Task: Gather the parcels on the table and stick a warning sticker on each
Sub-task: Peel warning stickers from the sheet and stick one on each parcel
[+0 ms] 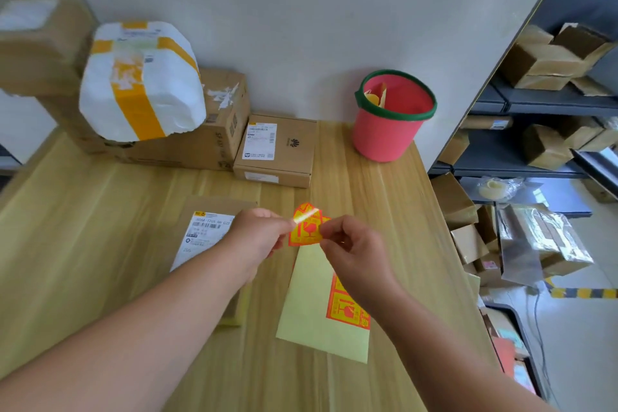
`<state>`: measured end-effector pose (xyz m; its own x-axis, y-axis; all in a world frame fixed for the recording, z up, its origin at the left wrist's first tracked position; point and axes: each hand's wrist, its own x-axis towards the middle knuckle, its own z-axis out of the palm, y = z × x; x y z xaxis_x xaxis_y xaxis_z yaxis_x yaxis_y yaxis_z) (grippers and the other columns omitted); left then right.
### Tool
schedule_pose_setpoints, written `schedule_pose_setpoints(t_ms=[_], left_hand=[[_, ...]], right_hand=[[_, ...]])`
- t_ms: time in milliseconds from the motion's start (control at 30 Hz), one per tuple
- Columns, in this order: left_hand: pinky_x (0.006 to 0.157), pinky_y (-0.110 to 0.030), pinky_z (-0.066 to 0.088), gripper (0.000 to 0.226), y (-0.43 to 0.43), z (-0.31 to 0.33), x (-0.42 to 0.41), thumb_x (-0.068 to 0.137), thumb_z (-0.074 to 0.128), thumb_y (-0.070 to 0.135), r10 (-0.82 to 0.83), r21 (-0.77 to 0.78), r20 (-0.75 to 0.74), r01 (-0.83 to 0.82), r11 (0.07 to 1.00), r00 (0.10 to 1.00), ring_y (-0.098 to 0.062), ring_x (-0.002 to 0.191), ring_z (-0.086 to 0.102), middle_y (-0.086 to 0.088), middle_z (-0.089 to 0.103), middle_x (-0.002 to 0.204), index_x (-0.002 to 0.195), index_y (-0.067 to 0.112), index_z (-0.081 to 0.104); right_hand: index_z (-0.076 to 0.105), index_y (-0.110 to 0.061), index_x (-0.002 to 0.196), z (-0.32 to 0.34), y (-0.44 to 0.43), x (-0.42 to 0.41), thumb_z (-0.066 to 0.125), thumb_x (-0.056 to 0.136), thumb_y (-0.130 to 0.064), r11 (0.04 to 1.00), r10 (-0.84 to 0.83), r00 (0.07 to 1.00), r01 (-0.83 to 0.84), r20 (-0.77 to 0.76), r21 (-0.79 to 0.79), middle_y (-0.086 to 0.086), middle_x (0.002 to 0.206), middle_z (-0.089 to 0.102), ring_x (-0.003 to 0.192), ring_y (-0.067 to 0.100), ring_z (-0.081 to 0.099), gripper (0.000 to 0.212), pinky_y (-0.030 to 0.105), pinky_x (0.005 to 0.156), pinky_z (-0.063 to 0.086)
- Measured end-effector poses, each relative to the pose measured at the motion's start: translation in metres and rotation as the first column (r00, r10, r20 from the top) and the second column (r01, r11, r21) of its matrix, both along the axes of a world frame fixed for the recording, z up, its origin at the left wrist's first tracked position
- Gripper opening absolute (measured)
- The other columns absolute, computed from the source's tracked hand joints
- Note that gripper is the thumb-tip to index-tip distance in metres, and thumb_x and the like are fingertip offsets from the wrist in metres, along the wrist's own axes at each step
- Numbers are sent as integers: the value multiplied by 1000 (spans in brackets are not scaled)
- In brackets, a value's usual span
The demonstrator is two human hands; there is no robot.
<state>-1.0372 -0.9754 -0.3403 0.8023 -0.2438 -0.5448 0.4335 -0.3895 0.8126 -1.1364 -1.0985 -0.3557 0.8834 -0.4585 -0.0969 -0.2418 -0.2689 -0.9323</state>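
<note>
We are looking down at our two forearms reaching over the wooden table (pixel 100 211), and nearest to us, at about five o'clock from the hands, the pale yellow backing sheet (pixel 311 304) is lying flat with one red-and-yellow sticker (pixel 346 311) left on its right edge. Just above it our left hand (pixel 257 234) and right hand (pixel 354 247) are both pinching the warning sticker (pixel 306 227) by its sides — it is curling and catching the light, raised off the table. Under our left wrist, at eight o'clock from that sticker, a flat brown parcel (pixel 200 234) with a white label is lying face up. Farther on, at twelve o'clock, a small brown box (pixel 281 150) is sitting beside a larger carton (pixel 200 140) — a white bag parcel with yellow tape (pixel 140 80) is resting on it. At one o'clock, against the wall, a pink bucket (pixel 388 130) is standing.
</note>
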Motion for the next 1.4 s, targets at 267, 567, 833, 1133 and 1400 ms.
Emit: schedule_pose_setpoints(t_ms=[267,567,833,1133,1400], left_hand=[[58,-25,35,18,60,6,18,84,64,12,23,-11,141,-21,1000,990,-16,55,43,-3,53,60,67,11,59],[64,-27,38,14,112,22,32,86,65,13,-18,-74,275,40,996,961,-16,61,47,-1,54,63,73,7,64],[55,-23,38,11,155,16,37,87,63,10,15,-95,165,1,996,986,-13,54,47,-2,56,60,81,0,64],[55,-26,35,14,198,-23,38,85,64,7,33,-18,36,-32,999,999,-17,56,45,-6,55,60,72,7,61],[63,-26,38,18,199,-51,36,84,65,10,-10,30,13,10,1000,1000,-16,59,47,-3,56,60,67,11,61]], right_hand=[[64,-21,88,16,55,15,57,78,-6,980,-59,998,65,-34,189,9,80,66,63,10,51,19,18,50,38],[59,-11,79,33,101,53,65,87,-12,901,-180,972,225,-152,370,5,71,60,60,14,54,11,24,56,45],[60,-10,77,25,150,66,60,83,0,924,-143,973,198,-183,328,5,64,59,56,14,51,11,24,52,42],[63,-15,79,-11,192,66,61,82,-4,972,-96,957,149,-274,180,0,65,60,62,15,56,11,30,61,46],[60,-24,74,-32,194,63,62,82,-10,995,-99,940,91,-328,-42,-10,63,58,60,8,54,16,25,58,46]])
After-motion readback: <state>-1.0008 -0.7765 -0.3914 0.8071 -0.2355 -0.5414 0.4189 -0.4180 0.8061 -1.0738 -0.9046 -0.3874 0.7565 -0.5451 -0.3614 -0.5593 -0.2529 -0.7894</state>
